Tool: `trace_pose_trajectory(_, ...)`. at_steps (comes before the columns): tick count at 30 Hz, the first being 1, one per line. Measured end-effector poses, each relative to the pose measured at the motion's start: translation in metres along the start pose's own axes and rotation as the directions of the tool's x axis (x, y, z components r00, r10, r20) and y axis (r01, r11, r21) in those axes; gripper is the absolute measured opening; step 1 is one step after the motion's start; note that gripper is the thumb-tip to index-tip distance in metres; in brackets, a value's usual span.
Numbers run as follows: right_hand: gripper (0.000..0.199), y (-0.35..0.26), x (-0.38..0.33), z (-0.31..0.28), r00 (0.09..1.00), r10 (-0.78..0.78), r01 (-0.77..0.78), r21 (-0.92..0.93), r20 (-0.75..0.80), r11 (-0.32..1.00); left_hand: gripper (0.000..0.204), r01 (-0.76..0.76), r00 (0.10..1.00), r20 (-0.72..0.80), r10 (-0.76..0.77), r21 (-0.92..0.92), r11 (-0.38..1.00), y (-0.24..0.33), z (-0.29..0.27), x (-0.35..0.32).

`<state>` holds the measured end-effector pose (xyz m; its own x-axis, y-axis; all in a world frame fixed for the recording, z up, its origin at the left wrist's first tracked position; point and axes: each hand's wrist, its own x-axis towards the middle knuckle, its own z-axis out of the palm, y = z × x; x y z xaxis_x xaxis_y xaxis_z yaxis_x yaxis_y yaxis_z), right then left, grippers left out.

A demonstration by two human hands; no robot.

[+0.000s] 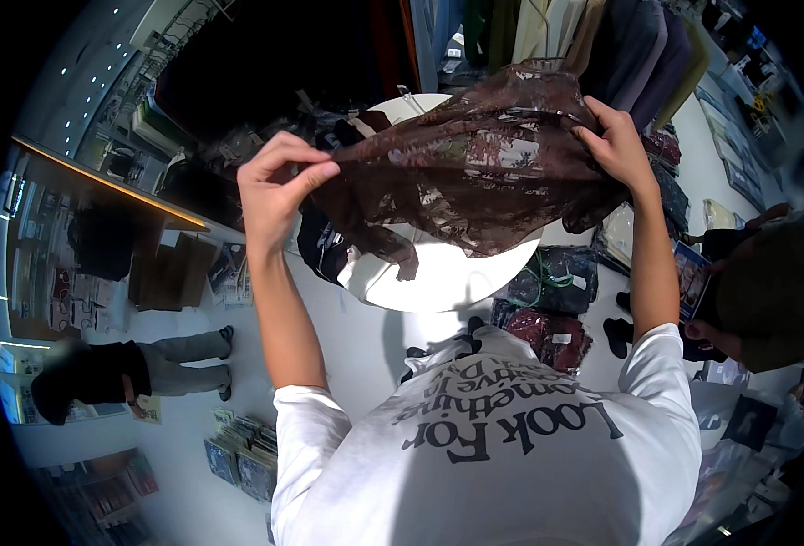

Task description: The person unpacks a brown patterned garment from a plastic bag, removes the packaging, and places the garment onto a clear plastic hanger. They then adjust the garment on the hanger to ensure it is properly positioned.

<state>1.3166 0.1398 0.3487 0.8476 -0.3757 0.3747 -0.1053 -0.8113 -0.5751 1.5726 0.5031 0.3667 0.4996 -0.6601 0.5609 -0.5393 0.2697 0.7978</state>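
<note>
Stretched between my hands is a sheer dark brown patterned garment [475, 173], held up in the air over a round white table [429, 282]. My left hand [279, 177] pinches its left end between thumb and fingertips. At the upper right, my right hand [616, 146] grips the other side, its thumb pressed on the cloth. The lower edge of the fabric hangs loose, and a narrow piece dangles at the lower left. Light shows through the thin weave. Much of the tabletop is hidden behind the garment.
Clothes on hangers [548, 36] line the far side. Plastic-wrapped dark red garments [548, 337] and wrapped black ones [557, 278] lie on the floor right of the table. A person in black [101, 378] stands at left, another person [757, 291] at right. Packed bundles [243, 455] sit lower left.
</note>
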Motion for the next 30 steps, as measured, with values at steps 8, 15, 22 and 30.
trace_pose_trajectory(8,0.028,0.009,-0.001,-0.004,0.997,0.012,0.013,0.310,-0.081,0.951,0.014,0.179,0.984,-0.029,-0.179,0.034,0.983,-0.022,0.013,-0.012)
trace_pose_trajectory(15,0.027,0.009,0.001,-0.014,0.997,-0.025,0.046,0.280,-0.078,0.959,0.037,0.272,0.962,-0.037,-0.270,0.087,0.958,-0.044,0.086,0.000)
trace_pose_trajectory(22,0.025,0.017,-0.008,-0.027,0.997,-0.012,0.033,0.255,-0.081,0.966,0.017,0.236,0.961,-0.140,-0.237,-0.029,0.971,-0.052,0.063,0.002)
trace_pose_trajectory(30,0.022,0.029,-0.018,-0.038,0.995,-0.013,-0.026,0.393,0.098,0.919,0.028,0.143,0.981,-0.141,-0.134,0.057,0.988,-0.060,0.022,0.034)
